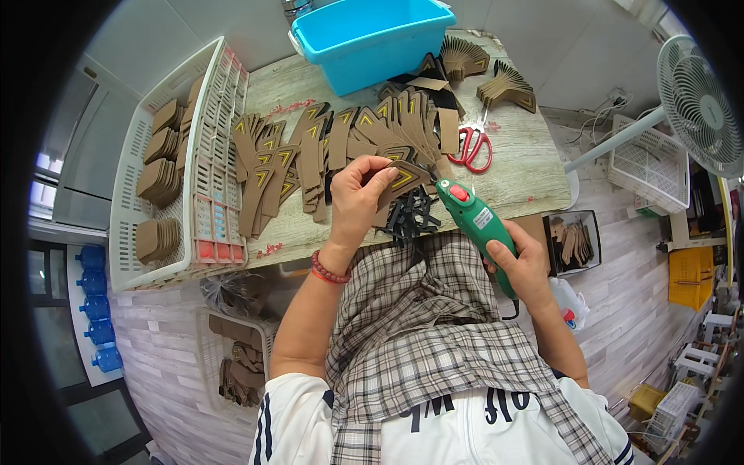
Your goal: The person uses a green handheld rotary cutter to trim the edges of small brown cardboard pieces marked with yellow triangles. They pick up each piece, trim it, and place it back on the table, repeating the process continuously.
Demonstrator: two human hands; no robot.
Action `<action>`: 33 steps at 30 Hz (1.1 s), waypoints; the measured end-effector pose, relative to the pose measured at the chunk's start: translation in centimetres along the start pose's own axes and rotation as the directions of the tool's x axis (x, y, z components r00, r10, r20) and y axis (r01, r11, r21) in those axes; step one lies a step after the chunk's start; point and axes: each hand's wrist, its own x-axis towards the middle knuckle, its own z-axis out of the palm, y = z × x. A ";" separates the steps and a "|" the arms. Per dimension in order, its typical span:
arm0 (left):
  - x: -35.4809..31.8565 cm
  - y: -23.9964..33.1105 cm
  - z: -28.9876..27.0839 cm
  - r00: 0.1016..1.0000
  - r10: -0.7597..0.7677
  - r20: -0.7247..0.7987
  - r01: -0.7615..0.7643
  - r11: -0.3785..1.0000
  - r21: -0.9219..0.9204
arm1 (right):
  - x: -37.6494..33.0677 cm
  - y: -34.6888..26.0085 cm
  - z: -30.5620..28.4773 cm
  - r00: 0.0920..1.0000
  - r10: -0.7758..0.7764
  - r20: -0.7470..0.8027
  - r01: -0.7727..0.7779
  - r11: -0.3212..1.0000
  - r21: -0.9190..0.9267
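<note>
In my left hand, closed in a pinch, is a flat brown piece with a yellow chevron, its pointed end toward the right. My right hand is wrapped round a green corded power tool with a red switch. The tool's narrow tip is close to the brown piece's edge; whether they touch I cannot tell. Below them, black strip scraps lie heaped at the table's front edge. Behind my left hand, many similar brown pieces are spread in overlapping rows.
Red-handled scissors lie beyond the tool on the table. A blue tub stands at the back. Stacked brown pieces fill part of a white crate at left. A fan and an open box are at right.
</note>
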 end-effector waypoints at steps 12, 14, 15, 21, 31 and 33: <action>1.3 2.5 -1.7 0.969 -0.073 0.238 0.014 0.971 0.239 | 0.5 -0.2 -0.9 0.995 0.022 0.094 -0.018 0.999 -0.046; 1.2 2.8 -1.7 0.962 -0.099 0.256 0.035 0.970 0.241 | 0.7 -0.4 -0.8 0.994 0.030 0.101 -0.025 0.999 -0.044; 1.1 2.3 -1.8 0.958 -0.104 0.266 0.042 0.972 0.230 | 0.8 -0.4 -0.6 0.993 0.038 0.112 -0.035 0.999 -0.024; 0.4 2.5 -3.4 0.965 -0.118 0.235 0.046 0.956 0.289 | 2.2 -0.4 1.7 0.996 -0.002 0.086 0.005 0.999 -0.037; 2.9 -2.5 -6.4 0.877 0.469 0.100 -0.220 0.209 0.953 | 1.9 1.8 -0.4 0.991 0.081 -0.102 -0.088 0.994 -0.066; 2.7 -5.2 -2.1 0.898 0.433 0.081 -0.213 0.266 0.940 | 1.9 2.5 0.2 0.991 0.063 -0.119 -0.068 0.997 -0.034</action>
